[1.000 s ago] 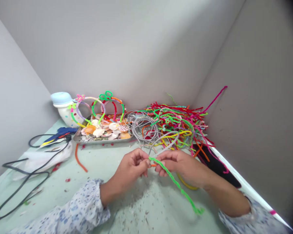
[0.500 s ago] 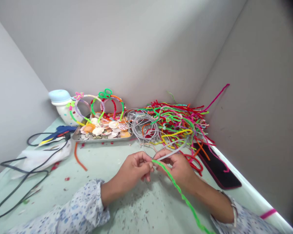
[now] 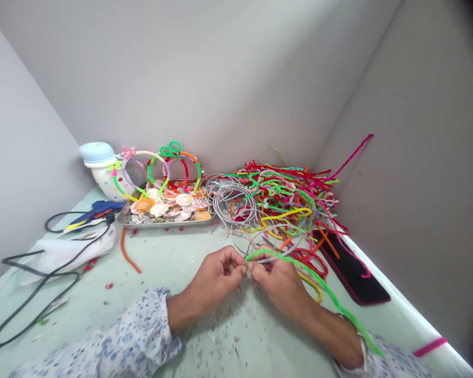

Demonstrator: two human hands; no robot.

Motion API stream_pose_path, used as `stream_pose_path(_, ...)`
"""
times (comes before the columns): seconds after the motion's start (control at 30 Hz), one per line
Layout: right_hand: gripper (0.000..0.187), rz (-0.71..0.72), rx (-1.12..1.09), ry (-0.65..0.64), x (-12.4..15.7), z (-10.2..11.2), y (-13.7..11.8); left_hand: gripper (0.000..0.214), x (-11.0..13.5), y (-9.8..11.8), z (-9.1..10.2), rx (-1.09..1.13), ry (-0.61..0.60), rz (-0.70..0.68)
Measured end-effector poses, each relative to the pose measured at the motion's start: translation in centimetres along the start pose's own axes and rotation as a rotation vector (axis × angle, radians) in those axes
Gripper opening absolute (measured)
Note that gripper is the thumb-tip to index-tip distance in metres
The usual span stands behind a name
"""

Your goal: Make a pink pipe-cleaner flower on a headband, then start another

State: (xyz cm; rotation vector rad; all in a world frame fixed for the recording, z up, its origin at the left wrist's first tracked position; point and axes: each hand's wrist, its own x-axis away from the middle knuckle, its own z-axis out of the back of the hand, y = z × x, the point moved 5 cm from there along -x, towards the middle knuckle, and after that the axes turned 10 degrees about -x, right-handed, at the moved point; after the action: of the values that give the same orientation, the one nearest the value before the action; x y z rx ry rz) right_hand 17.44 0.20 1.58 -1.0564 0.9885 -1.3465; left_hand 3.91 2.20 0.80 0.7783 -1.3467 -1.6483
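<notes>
My left hand [image 3: 216,275] and my right hand [image 3: 278,281] meet over the pale green table [image 3: 161,262], fingertips pinched together at one end of a grey headband [image 3: 281,255]. A bright green pipe cleaner [image 3: 331,296] starts at that pinch and trails over my right wrist toward the lower right. Both hands are closed on the headband end and the pipe cleaner. A big heap of coloured pipe cleaners [image 3: 287,199] lies just behind my hands.
A metal tray of seashells [image 3: 169,207] holds decorated headbands [image 3: 173,163]. A bundle of grey headbands [image 3: 232,202], a white jar with blue lid [image 3: 100,168], a blue glue gun [image 3: 94,212] with black cable [image 3: 35,283], a loose orange pipe cleaner [image 3: 128,254] and a dark phone [image 3: 352,265] lie around.
The green pipe cleaner's free end swung from in front of my right hand to over and past my right wrist. My hands stayed pinched together and shifted slightly nearer.
</notes>
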Motion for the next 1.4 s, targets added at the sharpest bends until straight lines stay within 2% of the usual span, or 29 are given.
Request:
stream_pose_path(0.1, 0.015, -0.056, -0.022, -0.011, -0.4, -0.2, 1.5, 0.014, -0.2, -0.2, -0.2, 0.096, -0.062, 0.021)
stream_pose_path(0.2, 0.014, -0.027, 0.009, 0.014, -0.3, -0.2, 1.1, 0.018, -0.2, -0.3, -0.2, 0.136, -0.094, 0.035)
stream_pose_path(0.37, 0.011, -0.003, 0.017, 0.006, 0.3, -0.5, -0.3, 0.029, -0.4, -0.8, 0.1, 0.105, -0.045, 0.087)
stream_pose_path(0.5, 0.013, 0.017, -0.119, -0.055, 0.0, -0.9, 0.2, 0.033, -0.5, -0.8, 0.2, 0.112, -0.023, 0.123)
stream_pose_path(0.6, 0.013, 0.105, -0.175, -0.082, -0.2, -1.1, 0.6, 0.034, -0.6, -0.7, 0.3, 0.104, 0.009, 0.127)
stream_pose_path(0.77, 0.009, 0.214, -0.12, -0.06, -0.3, -1.0, 0.5, 0.034, -0.6, -0.6, 0.3, 0.069, 0.036, 0.113)
stream_pose_path(0.93, 0.006, 0.243, -0.148, -0.061, -0.4, -1.1, 0.4, 0.031, -0.6, -0.5, 0.4, 0.064, 0.053, 0.097)
stream_pose_path(1.1, 0.006, 0.255, -0.088, -0.032, -0.3, -1.0, 0.5, 0.031, -0.6, -0.5, 0.4, 0.037, 0.056, 0.084)
stream_pose_path(1.23, 0.007, 0.286, -0.006, -0.033, -0.2, -1.0, 0.6, 0.03, -0.7, -0.8, 0.3, 0.018, 0.052, 0.113)
stream_pose_path(1.4, 0.008, 0.407, 0.105, -0.031, -0.1, -0.9, 0.5, 0.026, -0.7, -1.2, 0.3, 0.021, 0.05, 0.179)
